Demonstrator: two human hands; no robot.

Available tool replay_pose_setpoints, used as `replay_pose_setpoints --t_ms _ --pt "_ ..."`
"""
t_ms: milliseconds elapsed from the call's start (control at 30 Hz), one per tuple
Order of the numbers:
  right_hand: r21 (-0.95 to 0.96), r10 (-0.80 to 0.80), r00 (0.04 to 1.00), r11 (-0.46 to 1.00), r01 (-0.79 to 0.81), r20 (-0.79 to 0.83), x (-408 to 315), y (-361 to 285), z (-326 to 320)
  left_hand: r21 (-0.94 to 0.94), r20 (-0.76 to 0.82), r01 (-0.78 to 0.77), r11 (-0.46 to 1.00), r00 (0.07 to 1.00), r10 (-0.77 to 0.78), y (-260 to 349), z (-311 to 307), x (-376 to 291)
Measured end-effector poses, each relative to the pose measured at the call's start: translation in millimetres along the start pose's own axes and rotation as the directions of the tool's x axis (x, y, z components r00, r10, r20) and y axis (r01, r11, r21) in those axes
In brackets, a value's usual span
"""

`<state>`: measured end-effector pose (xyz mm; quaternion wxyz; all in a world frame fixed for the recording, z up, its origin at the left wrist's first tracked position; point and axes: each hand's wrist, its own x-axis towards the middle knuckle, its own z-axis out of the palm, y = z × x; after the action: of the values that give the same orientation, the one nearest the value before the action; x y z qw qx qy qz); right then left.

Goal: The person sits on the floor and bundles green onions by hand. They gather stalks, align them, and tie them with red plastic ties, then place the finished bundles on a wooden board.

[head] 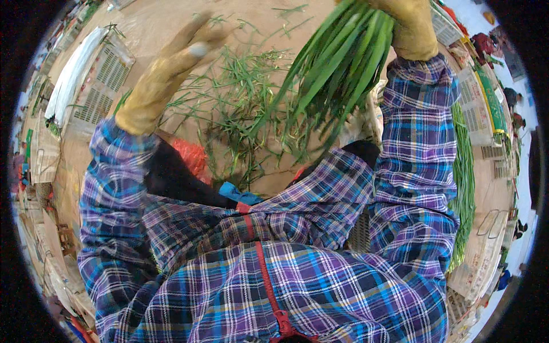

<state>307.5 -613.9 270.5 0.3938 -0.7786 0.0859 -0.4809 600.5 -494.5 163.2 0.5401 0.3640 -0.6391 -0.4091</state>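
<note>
My right hand [414,30], in a tan glove, grips a bunch of long flat green leaves [343,64], likely garlic chives, at the upper right. The leaves hang down and fan out towards my knees; the top of the bunch runs out of the picture. At the upper left my left hand [176,64], gloved the same way, is raised with fingers spread and nothing in it; motion blurs it, and a pale patch shows on one finger. Between the two hands, loose green trimmings [244,94] lie scattered over the brown floor [146,21].
A red plastic bag [192,156] lies by my left leg. Long green stalks [463,184] are piled beyond my right sleeve. Slotted plastic crates stand on the left [103,64] and right [472,107], the left one beside a white cover [75,73]. People [484,45] are at the far right.
</note>
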Motion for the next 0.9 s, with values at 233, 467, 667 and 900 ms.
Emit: replay_pose_setpoints --t_ms 233,467,667,900 --pt "0.133 0.113 0.952 0.979 -0.156 0.283 34.1 -23.8 64.6 -0.354 0.040 0.027 0.935 0.999 -0.014 -12.0 57.3 39.9" --pt "0.218 0.372 0.812 0.836 -0.504 0.450 82.4 43.5 139.6 -0.722 -0.225 0.077 0.688 0.914 -0.339 -40.8 31.5 -4.0" --pt "-0.176 0.477 0.805 0.879 -0.444 0.352 61.6 84.6 174.9 -0.437 -0.562 0.067 0.897 0.758 -0.330 -52.9 19.0 -43.5" --pt "-0.099 0.526 0.727 0.834 -0.543 0.441 -32.7 72.9 182.2 -0.136 -0.579 -0.223 0.965 0.809 0.105 -47.5 7.0 -69.6"
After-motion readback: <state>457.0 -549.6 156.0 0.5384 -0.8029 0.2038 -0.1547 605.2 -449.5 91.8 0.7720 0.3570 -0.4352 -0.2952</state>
